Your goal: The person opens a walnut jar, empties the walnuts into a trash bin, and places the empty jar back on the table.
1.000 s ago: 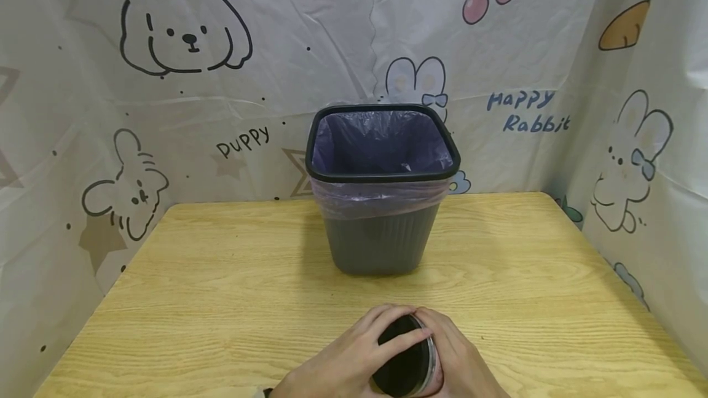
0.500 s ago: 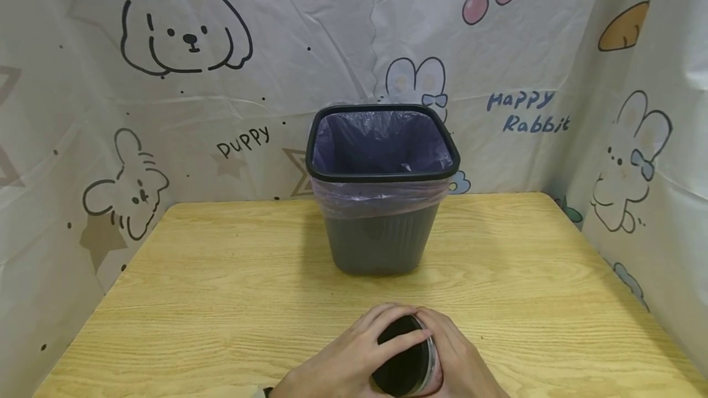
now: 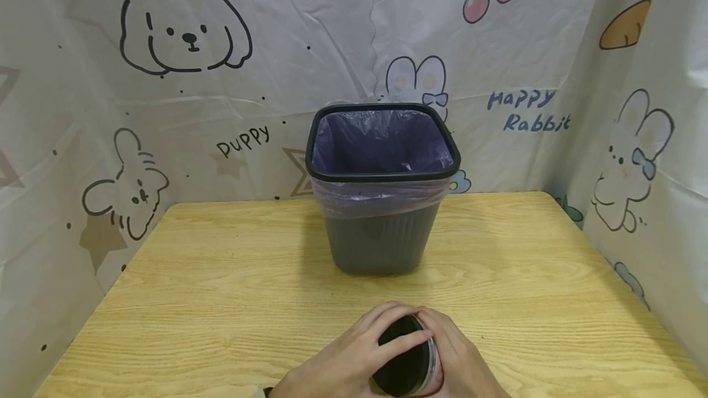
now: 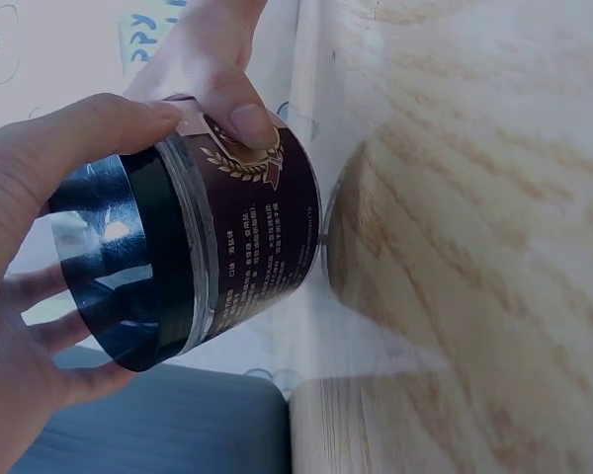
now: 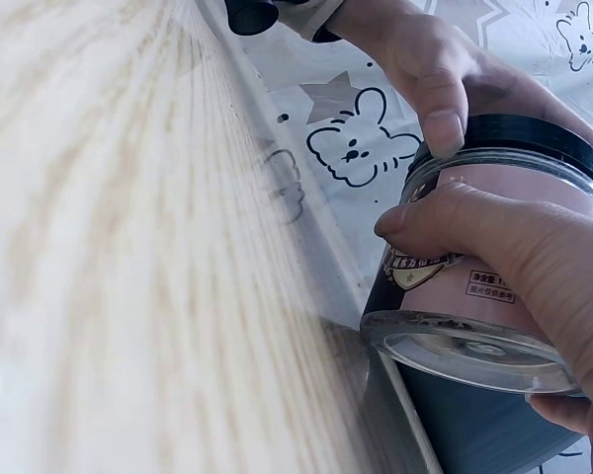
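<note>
Wood-grain tabletop (image 3: 221, 275) w/ cartoon-print sheets hung behind and at both sides. Near front edge, both hands wrap one jar (image 3: 406, 358): clear plastic, dark lid, dark label w/ a gold crest and small print.

Left hand (image 3: 345, 358) grips the lid end; thumb lies across the lid's top, fingers curl round the lid rim. Left wrist view shows the lid (image 4: 128, 267) cupped in that palm, w/ the other hand's thumb pressing on the label just below the lid.

Right hand (image 3: 459, 361) clasps the jar body; fingers curled round the wall, thumb on the label. Right wrist view shows the jar's clear base (image 5: 465, 346) facing the camera, jar tilted, held just off the tabletop near its edge; can't tell if any part touches the wood.

Lid sits on the jar; contents not visible.

Farther back, center of tabletop, stands a grey ribbed bin (image 3: 381, 232), upright, black rim ring, lined w/ a pale purple bag (image 3: 381, 140) folded over the rim. Bin is well apart from the hands. Behind it the sheet reads "Puppy" and "Happy Rabbit".
</note>
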Available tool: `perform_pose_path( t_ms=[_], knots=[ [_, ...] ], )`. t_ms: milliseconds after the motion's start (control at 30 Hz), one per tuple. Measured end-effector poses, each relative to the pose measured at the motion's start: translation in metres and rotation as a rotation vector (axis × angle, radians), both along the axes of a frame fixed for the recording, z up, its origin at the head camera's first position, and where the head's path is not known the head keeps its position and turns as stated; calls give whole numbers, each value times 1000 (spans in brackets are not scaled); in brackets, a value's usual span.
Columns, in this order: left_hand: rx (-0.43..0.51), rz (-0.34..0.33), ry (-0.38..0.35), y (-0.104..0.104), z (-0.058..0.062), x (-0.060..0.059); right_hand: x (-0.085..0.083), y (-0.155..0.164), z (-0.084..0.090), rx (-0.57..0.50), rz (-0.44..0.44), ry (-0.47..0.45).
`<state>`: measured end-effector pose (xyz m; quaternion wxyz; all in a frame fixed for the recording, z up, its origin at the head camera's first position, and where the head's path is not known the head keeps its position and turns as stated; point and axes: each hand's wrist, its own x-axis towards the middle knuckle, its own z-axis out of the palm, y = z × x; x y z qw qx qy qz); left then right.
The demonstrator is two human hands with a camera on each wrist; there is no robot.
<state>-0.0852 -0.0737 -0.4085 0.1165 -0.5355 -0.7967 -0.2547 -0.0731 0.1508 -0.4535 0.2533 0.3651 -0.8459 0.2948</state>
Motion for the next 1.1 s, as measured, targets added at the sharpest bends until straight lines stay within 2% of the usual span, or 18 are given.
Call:
perform_pose_path(
  t_ms=[400, 700, 1100],
  knots=[
    [6, 1, -13, -1, 0, 0, -1, 0, 1, -8, 7, 16],
    [8, -6, 20, -1, 0, 0, -1, 0, 0, -3, 4, 11],
    [29, -7, 27, -1, 1, 0, 0, 1, 1, 6, -2, -9]
  ],
)
